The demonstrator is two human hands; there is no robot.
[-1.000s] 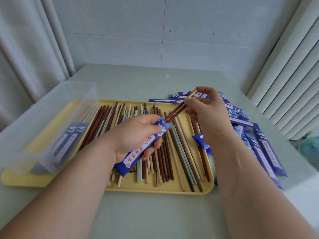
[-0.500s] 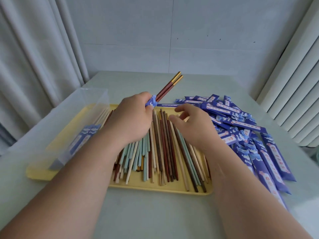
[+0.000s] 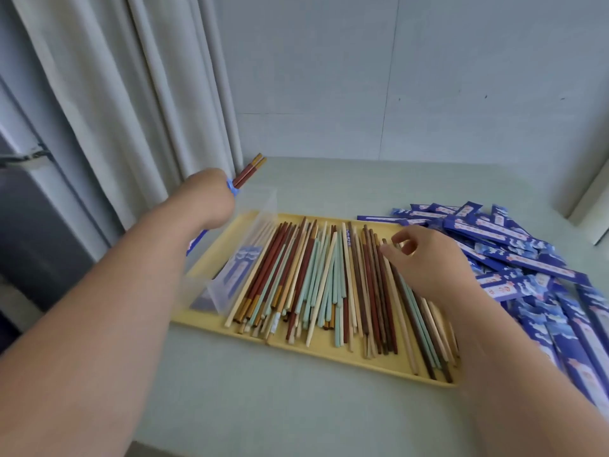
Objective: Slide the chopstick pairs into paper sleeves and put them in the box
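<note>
Over clear box (image 3: 260, 206), left hand (image 3: 211, 196) grips sleeved chopstick pair (image 3: 248, 171).

— Can we read anything here?

— Hardly. We see print on the blue paper sleeves (image 3: 514, 255) heaped at the right of the frame: pale strips down their middles carry small reddish marks, too blurred for us to make out a single character.

— And the sleeves in the clear box (image 3: 242, 258) at centre left?

— We find the same pale pattern there, unreadable. We read no numbers, brands or signs anywhere else.
</note>
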